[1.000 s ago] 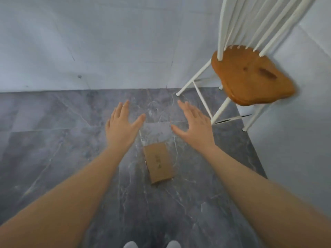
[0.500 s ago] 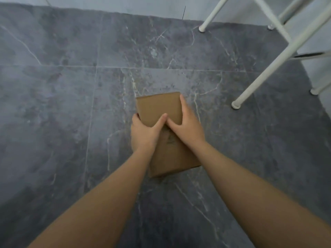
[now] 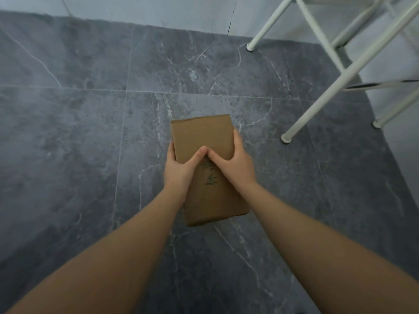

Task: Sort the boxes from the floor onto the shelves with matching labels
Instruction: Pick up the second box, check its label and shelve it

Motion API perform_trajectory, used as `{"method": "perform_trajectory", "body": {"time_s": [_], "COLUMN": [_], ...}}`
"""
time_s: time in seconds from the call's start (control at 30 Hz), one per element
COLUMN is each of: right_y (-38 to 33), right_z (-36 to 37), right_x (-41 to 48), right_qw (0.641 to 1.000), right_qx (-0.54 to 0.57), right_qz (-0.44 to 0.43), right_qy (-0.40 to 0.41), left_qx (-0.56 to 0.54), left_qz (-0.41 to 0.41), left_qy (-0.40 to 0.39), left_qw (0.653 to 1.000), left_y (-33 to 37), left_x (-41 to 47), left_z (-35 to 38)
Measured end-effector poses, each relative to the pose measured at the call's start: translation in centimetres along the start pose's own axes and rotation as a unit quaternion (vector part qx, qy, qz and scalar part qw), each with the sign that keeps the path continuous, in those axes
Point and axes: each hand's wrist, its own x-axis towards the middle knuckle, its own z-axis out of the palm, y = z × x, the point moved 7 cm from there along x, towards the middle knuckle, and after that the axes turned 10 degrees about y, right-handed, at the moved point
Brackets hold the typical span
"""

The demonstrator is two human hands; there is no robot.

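Gripping the cardboard box (image 3: pixel 205 141) from both sides, my left hand (image 3: pixel 179 169) and right hand (image 3: pixel 233 165) close around its middle, thumbs meeting on top. Its long axis runs near to far on the grey floor (image 3: pixel 79 137), so I judge a straight lift comes next.

Domestic interior, probably a home corner: dark grey marble-veined tile floor (image 3: pixel 68 132); plain pale wall (image 3: pixel 136 10) meeting it; white spindle legs of a chair (image 3: pixel 322 91) at right.
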Motion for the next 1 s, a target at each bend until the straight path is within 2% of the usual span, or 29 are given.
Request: {"method": "perform_trajectory", "body": {"time_s": [0.2,0.5,0.8,1.0], "right_y": [-14.1,-45.1,-73.2,-84.6], "right_z": [-10.4,-33.4,-58.4,-68.0], "right_x": [-4.6,-14.7,-27.1,-34.7], "right_qw": [0.997,0.97,0.886,0.822], "right_qx": [0.032,0.092,0.165,0.195], "right_qz": [-0.046,-0.188,-0.341,-0.427], "right_qy": [0.046,0.127,0.268,0.322], "left_qx": [-0.037,-0.092,-0.128,-0.165], "left_qz": [0.062,0.202,0.408,0.497], "left_qy": [-0.016,-0.053,-0.097,-0.099], "left_qw": [0.997,0.974,0.899,0.846], "left_y": [15.0,49.2,82.6,94.9], "left_x": [-8.7,-28.9,-53.1,-64.0], "left_z": [-1.5,-4.9,-7.5,-10.8]}}
